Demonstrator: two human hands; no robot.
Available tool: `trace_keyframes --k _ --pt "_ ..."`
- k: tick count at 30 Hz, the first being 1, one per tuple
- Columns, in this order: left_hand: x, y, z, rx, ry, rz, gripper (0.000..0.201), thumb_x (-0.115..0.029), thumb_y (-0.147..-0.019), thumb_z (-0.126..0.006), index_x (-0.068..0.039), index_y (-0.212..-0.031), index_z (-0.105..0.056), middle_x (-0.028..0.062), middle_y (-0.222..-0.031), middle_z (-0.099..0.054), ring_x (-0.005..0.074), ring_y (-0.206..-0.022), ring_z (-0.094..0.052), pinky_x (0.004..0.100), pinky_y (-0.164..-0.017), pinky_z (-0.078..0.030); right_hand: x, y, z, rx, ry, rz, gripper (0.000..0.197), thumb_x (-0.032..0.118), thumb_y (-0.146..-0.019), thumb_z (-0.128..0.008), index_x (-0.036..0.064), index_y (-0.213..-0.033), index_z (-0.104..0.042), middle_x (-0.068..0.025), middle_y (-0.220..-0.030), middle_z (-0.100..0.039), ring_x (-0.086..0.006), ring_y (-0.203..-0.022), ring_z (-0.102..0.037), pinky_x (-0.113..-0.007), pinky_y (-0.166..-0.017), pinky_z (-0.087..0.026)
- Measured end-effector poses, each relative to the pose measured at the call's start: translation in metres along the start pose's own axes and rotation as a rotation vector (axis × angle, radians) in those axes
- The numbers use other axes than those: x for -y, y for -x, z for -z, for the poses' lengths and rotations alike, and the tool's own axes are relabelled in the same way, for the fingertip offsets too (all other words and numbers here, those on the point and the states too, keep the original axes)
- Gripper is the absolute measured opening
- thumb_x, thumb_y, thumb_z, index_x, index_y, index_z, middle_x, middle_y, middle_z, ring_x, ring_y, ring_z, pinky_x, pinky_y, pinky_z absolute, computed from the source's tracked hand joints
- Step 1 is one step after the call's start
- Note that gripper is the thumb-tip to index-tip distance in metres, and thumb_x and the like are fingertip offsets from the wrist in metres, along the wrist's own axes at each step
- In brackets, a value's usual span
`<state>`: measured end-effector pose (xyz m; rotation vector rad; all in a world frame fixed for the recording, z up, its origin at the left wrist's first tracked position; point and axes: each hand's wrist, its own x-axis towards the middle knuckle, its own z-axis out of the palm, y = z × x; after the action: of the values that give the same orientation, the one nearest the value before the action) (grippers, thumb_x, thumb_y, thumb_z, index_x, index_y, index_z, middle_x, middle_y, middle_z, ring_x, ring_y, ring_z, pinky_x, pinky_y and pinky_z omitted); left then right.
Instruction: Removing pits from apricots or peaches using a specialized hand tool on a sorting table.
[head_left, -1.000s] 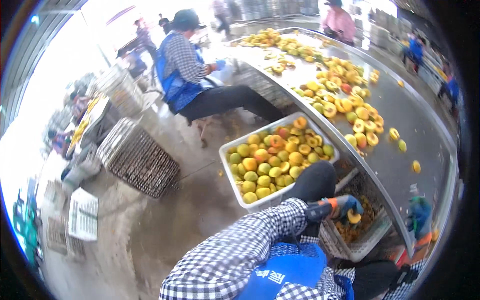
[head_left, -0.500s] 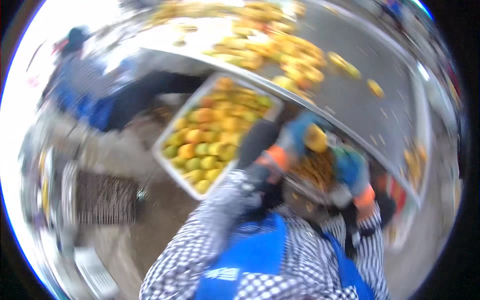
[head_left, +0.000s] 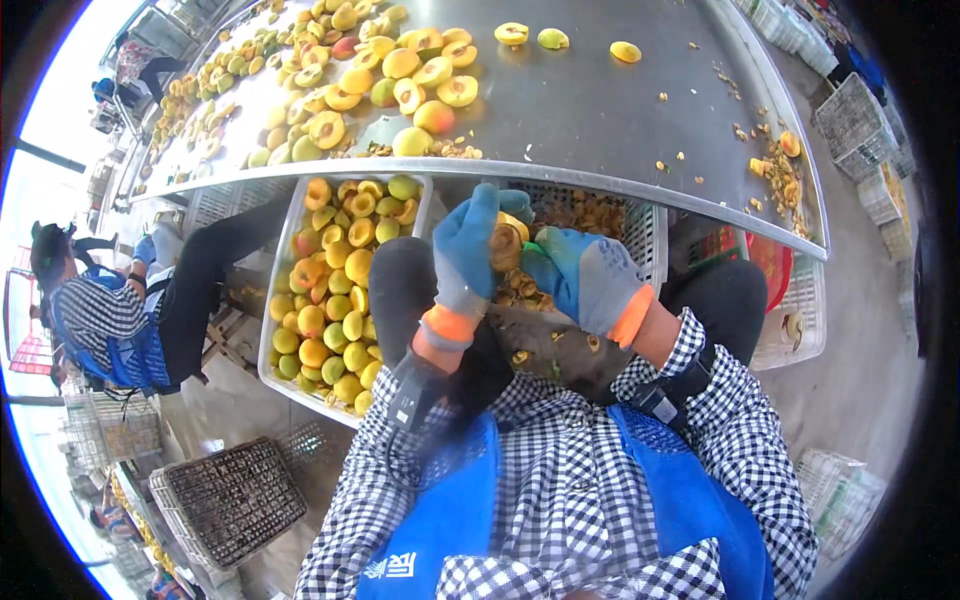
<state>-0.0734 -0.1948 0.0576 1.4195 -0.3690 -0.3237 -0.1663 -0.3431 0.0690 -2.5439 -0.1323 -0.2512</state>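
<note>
My left hand point(head_left: 466, 252), in a blue-grey glove with an orange cuff, grips a yellow peach point(head_left: 507, 241) that shows a brownish cut side. Close against it is my right hand point(head_left: 588, 275), gloved the same way with green fingertips. Its fingers are curled together at the fruit; whatever they hold is hidden. Below both hands, a crate point(head_left: 648, 245) between my knees contains brown pits and scraps point(head_left: 522, 290). To the left, a white crate point(head_left: 270, 345) is full of halved yellow peaches point(head_left: 338, 300).
Ahead stands a metal table point(head_left: 600, 110) with a raised rim, heaped with peaches point(head_left: 400, 70) at left. Pit scraps point(head_left: 782, 180) lie at its right end. A co-worker point(head_left: 110, 320) sits at left. An empty-looking dark crate point(head_left: 228, 500) rests on the floor; a red basket point(head_left: 768, 268) is at right.
My view has swung and steadied, so the table now lies straighter ahead. Both hands remain close together; the peach is still in my left hand.
</note>
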Motion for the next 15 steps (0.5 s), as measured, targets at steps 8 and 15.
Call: trace_keyframes --k 8,15 --pt "-0.011 0.015 0.001 -0.049 -0.123 0.131 0.036 -0.031 -0.100 -0.058 -0.002 -0.090 -0.077 0.0005 -0.076 -0.068 0.0055 -0.066 -0.052 0.0224 -0.062 -0.042 -0.006 0.006 0.012 0.133 0.184 0.083 0.031 0.037 -0.088 -0.066 0.0086 -0.099 -0.061 -0.0134 -0.084 -0.068 -0.0360 -0.076 -0.068 -0.045 -0.066 -0.054" --pt "-0.008 0.033 0.007 -0.090 -0.122 0.146 0.034 -0.030 -0.098 -0.060 -0.002 -0.090 -0.077 -0.0022 -0.075 -0.066 0.0050 -0.067 -0.052 0.0228 -0.062 -0.043 0.008 0.013 0.010 0.164 -0.055 0.125 0.024 0.026 -0.093 -0.061 0.0050 -0.105 -0.062 -0.0204 -0.084 -0.068 -0.0412 -0.078 -0.067 -0.048 -0.065 -0.051"
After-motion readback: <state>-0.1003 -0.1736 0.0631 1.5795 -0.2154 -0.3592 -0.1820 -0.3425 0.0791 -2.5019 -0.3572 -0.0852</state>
